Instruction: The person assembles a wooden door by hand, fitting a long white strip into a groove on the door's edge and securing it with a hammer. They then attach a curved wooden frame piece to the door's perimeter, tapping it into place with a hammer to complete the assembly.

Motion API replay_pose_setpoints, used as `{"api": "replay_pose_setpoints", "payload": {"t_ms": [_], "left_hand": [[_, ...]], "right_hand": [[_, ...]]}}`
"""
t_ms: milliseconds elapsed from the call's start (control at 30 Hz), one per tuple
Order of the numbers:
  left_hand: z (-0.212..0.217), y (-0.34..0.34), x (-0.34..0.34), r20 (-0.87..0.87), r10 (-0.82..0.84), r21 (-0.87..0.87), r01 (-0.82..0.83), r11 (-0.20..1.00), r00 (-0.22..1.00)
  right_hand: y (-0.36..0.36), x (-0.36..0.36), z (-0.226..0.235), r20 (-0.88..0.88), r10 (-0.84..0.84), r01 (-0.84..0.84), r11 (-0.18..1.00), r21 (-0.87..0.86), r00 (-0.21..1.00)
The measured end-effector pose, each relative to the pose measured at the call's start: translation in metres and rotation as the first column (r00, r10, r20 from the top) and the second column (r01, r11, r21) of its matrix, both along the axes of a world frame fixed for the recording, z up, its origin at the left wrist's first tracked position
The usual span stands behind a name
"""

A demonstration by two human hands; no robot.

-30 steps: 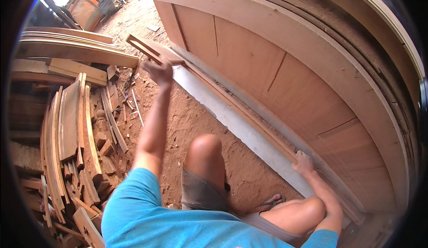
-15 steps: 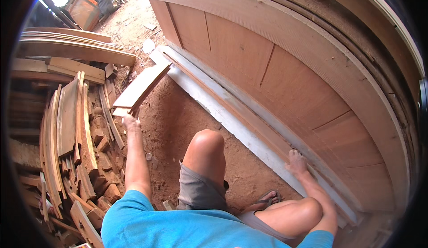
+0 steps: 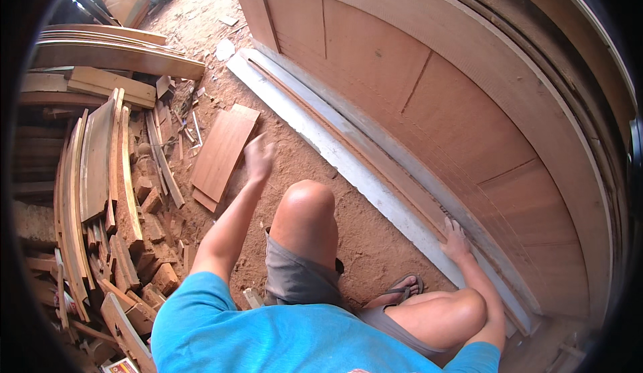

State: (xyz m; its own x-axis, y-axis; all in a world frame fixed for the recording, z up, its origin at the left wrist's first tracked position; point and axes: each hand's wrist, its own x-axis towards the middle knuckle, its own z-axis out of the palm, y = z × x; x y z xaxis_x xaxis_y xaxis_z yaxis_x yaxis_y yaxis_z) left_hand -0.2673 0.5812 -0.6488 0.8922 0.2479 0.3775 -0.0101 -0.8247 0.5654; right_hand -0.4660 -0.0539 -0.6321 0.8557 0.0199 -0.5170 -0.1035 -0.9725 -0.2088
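My left hand [image 3: 259, 158] is empty and somewhat blurred by motion, fingers apart, over the dirt just right of two flat reddish-brown boards [image 3: 224, 150]. These boards lie overlapping on the ground, the lower one peeking out at the near end. On the right, my right hand [image 3: 455, 240] rests with fingers spread on a long thin wooden strip [image 3: 348, 142]. That strip runs along a pale, whitish beam [image 3: 321, 146] on the ground. Directly behind it leans a large wooden panel [image 3: 375, 58] with a light frame and dark grooves.
Curved planks and offcuts [image 3: 100, 165] are heaped on the left. Further back lies a stack of long boards [image 3: 114, 51]. More panels [image 3: 536, 11] stand behind the large one. My knees and a sandalled foot [image 3: 402, 289] sit between the boards and the beam.
My left hand has put the boards down on the dirt, let go and moved right, away from them. My right hand stays on the strip, its fingers now more spread.
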Motion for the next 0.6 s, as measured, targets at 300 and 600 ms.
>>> {"api": "replay_pose_setpoints", "payload": {"t_ms": [300, 600], "left_hand": [[0.000, -0.267, 0.095, -0.546, -0.797, -0.022, 0.947, 0.322, 0.258], [-0.016, -0.283, 0.092, -0.732, -0.664, 0.212, 0.977, -0.010, 0.152]], "right_hand": [[0.014, -0.065, -0.026, 0.331, 0.115, -0.113, 0.993, -0.026, 0.937], [-0.033, -0.086, 0.022, 0.172, -0.233, 0.226, 0.972, 0.061, 0.957]]}}
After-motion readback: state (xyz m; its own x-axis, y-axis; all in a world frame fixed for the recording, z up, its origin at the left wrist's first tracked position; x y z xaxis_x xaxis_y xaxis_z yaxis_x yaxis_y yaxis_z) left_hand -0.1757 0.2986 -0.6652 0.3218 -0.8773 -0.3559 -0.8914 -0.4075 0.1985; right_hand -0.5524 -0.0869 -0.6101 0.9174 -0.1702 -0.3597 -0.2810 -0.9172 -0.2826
